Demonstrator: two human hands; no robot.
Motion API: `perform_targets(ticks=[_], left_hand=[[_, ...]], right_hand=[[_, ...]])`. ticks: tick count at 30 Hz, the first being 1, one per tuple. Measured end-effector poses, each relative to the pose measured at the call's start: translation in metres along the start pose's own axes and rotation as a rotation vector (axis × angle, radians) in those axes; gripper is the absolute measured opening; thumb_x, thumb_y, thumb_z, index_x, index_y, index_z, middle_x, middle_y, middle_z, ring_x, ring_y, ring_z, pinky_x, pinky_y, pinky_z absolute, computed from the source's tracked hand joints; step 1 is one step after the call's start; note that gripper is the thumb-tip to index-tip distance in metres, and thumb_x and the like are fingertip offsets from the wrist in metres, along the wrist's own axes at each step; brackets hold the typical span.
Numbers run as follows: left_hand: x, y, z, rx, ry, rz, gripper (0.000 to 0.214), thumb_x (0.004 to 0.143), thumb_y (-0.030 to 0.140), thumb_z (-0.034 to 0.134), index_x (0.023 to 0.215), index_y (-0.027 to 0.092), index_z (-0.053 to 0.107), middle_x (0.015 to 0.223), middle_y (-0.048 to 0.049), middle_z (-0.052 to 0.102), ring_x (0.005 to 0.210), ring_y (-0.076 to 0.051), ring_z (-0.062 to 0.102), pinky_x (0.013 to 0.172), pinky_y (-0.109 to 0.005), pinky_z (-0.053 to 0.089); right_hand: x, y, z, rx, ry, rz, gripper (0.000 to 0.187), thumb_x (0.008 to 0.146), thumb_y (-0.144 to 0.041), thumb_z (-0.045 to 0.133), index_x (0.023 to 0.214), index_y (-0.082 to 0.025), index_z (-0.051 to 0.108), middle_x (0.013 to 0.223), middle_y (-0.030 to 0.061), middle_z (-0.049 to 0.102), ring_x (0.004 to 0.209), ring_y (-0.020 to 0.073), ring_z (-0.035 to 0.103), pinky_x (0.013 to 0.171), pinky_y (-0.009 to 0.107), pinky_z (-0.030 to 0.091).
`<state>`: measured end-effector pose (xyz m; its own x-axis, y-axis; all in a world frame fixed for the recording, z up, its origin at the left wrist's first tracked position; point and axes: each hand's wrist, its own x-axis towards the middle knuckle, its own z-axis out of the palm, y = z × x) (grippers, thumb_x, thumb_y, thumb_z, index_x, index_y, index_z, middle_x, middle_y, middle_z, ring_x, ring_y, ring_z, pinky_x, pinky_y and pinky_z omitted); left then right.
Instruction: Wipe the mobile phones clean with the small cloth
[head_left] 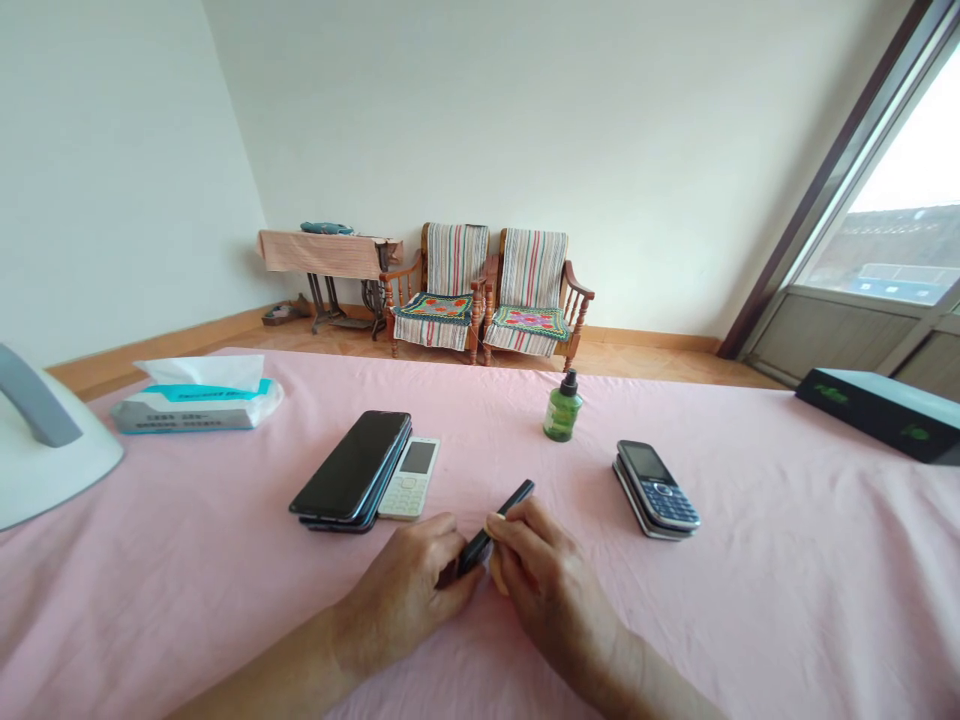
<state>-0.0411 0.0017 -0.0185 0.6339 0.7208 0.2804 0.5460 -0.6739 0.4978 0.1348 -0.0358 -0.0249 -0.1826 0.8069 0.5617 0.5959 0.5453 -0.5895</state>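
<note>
My left hand [409, 585] is closed round the lower end of a slim black phone [519, 494], tilted and seen nearly edge-on. Pinched in the fingers of my right hand [547, 570] is a small pale yellow cloth [496, 572], mostly hidden, pressed against the phone's side. To the left lies a stack of smartphones with a black-screened smartphone [356, 465] on top. A white keypad phone [410, 480] touches that stack's right side. On the right, a dark blue keypad phone [660, 488] rests on at least one other phone.
A green bottle [562, 412] with a black cap stands beyond my hands. At the left are a tissue pack [199, 408] and a white appliance with a grey handle [52, 440]. A black box [874, 412] sits far right on the pink tablecloth [787, 580]. Two chairs stand behind.
</note>
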Motion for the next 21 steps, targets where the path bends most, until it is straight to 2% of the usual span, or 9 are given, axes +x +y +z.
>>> perform_targets(ticks=[5,12,19,21], left_hand=[[0.001,0.000,0.000,-0.017,0.001,-0.014,0.021,0.082,0.015,0.054,0.061,0.016,0.050,0.063,0.0038,0.046,0.058,-0.011,0.049,0.053,-0.021,0.030],[0.001,0.000,-0.003,-0.046,-0.035,0.005,0.013,0.081,0.014,0.055,0.068,0.017,0.054,0.067,0.0034,0.048,0.063,-0.013,0.050,0.056,-0.022,0.031],[0.000,-0.001,0.000,-0.003,-0.025,-0.029,0.022,0.084,0.017,0.054,0.062,0.016,0.052,0.066,0.0028,0.048,0.061,-0.011,0.051,0.054,-0.021,0.032],[-0.001,0.000,-0.001,-0.004,-0.029,-0.031,0.021,0.084,0.017,0.054,0.063,0.016,0.052,0.066,0.0025,0.049,0.062,-0.012,0.051,0.055,-0.021,0.033]], right_hand=[[-0.001,-0.001,0.001,0.022,-0.009,0.021,0.025,0.088,-0.007,0.043,0.099,-0.019,0.062,0.084,0.0044,0.054,0.071,0.0141,0.053,0.063,0.025,0.047],[-0.002,-0.010,0.000,0.053,-0.101,-0.090,0.023,0.089,-0.009,0.043,0.096,-0.018,0.063,0.087,0.0063,0.056,0.076,0.0148,0.056,0.069,0.025,0.050],[0.003,0.004,-0.002,0.023,0.054,0.010,0.025,0.088,-0.008,0.042,0.097,-0.019,0.063,0.083,0.0049,0.055,0.070,0.0141,0.055,0.063,0.025,0.050],[0.001,0.003,-0.001,0.035,0.043,0.002,0.025,0.088,-0.009,0.042,0.097,-0.020,0.063,0.082,0.0046,0.054,0.069,0.0138,0.055,0.062,0.025,0.049]])
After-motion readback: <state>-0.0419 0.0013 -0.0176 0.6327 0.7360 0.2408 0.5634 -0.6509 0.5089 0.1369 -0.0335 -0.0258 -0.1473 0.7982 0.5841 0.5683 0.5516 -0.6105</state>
